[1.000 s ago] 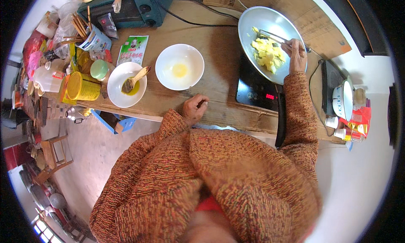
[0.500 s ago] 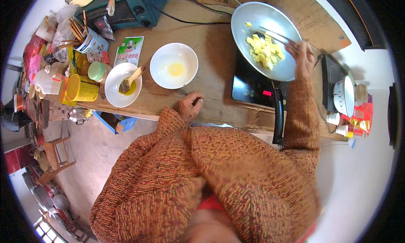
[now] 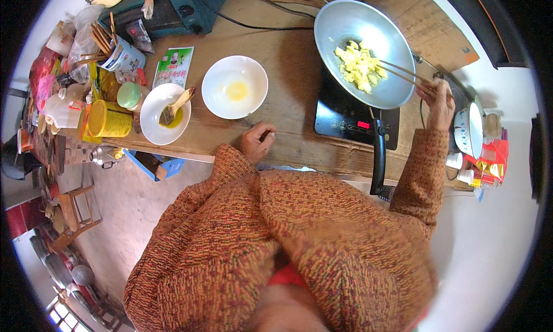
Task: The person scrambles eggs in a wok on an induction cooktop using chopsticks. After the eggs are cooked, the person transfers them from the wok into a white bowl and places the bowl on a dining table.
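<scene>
The black handle of the frying pan juts past the front edge of the bench, close beside the right sleeve; a snag there could swing the pan round on the induction cooker; the left hand rests at the bench edge, its fingers loosely curled in, nothing visible in them; as it does not steady the handle, a hard push might shift the pan; the white bowl lies just beyond that hand, so a careless reach could knock it; the right hand has its fingers closed round the chopsticks; a slack grip might flick pieces over the rim; the scrambled egg lies inside the pan at the chopstick tips; the cooker's display is lit, so its underside could probably scorch if left unturned.
</scene>
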Tool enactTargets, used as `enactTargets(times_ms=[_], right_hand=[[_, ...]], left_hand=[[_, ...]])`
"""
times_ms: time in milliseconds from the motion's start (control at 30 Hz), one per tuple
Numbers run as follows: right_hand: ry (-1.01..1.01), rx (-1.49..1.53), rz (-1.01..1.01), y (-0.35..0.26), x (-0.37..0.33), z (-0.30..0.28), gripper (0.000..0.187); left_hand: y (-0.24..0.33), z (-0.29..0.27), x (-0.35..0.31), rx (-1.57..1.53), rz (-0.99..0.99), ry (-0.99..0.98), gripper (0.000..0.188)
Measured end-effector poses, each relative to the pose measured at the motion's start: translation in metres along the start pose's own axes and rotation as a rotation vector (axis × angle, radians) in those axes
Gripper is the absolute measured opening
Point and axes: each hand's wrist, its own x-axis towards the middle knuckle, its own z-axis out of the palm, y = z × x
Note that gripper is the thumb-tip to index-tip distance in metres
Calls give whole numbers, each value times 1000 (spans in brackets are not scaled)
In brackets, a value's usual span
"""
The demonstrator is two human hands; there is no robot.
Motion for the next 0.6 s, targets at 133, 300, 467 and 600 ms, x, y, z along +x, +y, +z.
enactTargets(times_ms=[133, 300, 467, 600], right_hand=[[-17, -81, -27, 33, -11, -24, 32], [-74, 19, -4, 31, -33, 21, 31], [-221, 19, -95, 18, -44, 55, 29], [-294, -112, -197, 34, -41, 52, 23]], left_hand=[[0, -1, -2, -14, -4, 9, 12], [7, -4, 1, 23, 25, -7, 13], [-4, -2, -1, -22, -21, -8, 14], [-12, 1, -2, -40, -7, 9, 13]])
